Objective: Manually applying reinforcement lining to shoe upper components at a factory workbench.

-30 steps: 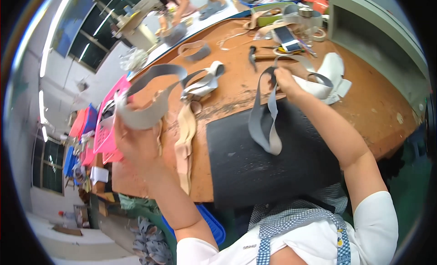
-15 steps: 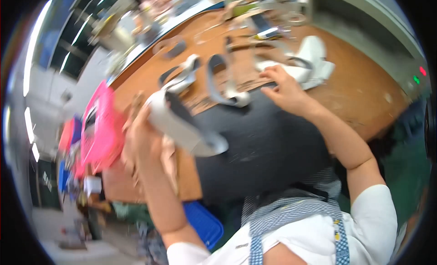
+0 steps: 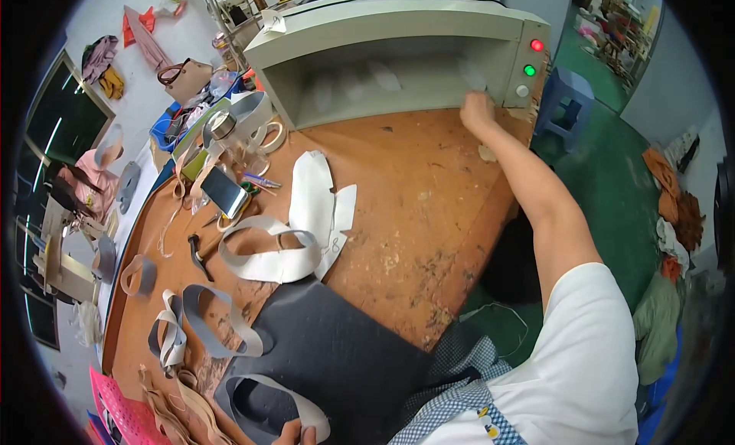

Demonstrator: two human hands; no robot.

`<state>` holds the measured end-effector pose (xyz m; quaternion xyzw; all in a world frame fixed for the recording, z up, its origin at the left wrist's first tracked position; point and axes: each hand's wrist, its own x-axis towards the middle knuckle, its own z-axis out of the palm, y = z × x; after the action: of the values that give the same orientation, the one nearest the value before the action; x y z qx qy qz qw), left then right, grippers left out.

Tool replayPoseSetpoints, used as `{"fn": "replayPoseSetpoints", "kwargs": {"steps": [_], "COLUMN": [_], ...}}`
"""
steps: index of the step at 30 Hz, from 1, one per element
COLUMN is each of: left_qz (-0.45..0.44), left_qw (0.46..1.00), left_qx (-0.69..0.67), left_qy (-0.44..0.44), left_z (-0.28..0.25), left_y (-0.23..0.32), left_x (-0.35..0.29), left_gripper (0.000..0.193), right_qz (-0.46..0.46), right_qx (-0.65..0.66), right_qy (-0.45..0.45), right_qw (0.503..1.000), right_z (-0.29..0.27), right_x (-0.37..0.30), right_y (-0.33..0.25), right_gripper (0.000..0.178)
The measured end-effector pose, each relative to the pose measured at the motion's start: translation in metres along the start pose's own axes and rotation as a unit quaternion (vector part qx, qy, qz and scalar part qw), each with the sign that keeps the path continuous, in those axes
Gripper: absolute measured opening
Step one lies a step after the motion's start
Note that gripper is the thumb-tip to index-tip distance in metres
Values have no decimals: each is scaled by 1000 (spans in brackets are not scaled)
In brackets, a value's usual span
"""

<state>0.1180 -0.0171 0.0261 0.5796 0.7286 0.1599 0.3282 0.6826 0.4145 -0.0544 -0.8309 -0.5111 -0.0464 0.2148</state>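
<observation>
In my left hand (image 3: 297,433), fingers pinched, is the edge of a grey-and-white fabric band loop (image 3: 310,409) at the bottom of the view. This loop lies over a black mat (image 3: 344,345). My right hand (image 3: 478,113) is stretched far forward, curled closed at the lower right mouth of a pale grey box-shaped machine (image 3: 398,28). A faint whitish shape shows just beyond that hand; what the fingers hold cannot be made out. On the mat's far edge rests a white band loop (image 3: 279,267), beside white cut pieces (image 3: 310,189).
More band loops (image 3: 207,315) lie left of the mat. A phone (image 3: 223,191), a glass jar (image 3: 245,150), a tape roll (image 3: 273,137) and a black-handled tool (image 3: 200,255) occupy the far left of the table. A pink basket (image 3: 111,407) stands near left; a blue stool (image 3: 565,101) is beyond the table's right.
My view has swung right toward the machine. My right hand has gone from beside the white pieces to the machine's opening. My left hand, still holding a loop, now shows low over the mat.
</observation>
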Motion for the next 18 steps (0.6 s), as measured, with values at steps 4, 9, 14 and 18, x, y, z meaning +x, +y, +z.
{"fn": "replayPoseSetpoints", "kwargs": {"steps": [4, 9, 14, 18], "left_qz": [-18, 25, -25, -18], "left_qw": [984, 959, 949, 939], "left_qx": [-134, -127, -107, -133], "left_qy": [116, 254, 295, 317], "left_z": [14, 17, 25, 33], "left_y": [13, 27, 43, 45], "left_x": [0, -14, -11, -8], "left_gripper": [15, 14, 12, 11], "right_qz": [-9, -228, -362, -428], "right_qx": [-118, -579, -576, -539], "right_qy": [87, -28, -65, -78], "right_qw": [989, 782, 730, 721], "right_z": [18, 22, 19, 12], "right_x": [60, 97, 116, 126], "right_y": [33, 44, 65, 75], "right_gripper": [15, 18, 14, 12]}}
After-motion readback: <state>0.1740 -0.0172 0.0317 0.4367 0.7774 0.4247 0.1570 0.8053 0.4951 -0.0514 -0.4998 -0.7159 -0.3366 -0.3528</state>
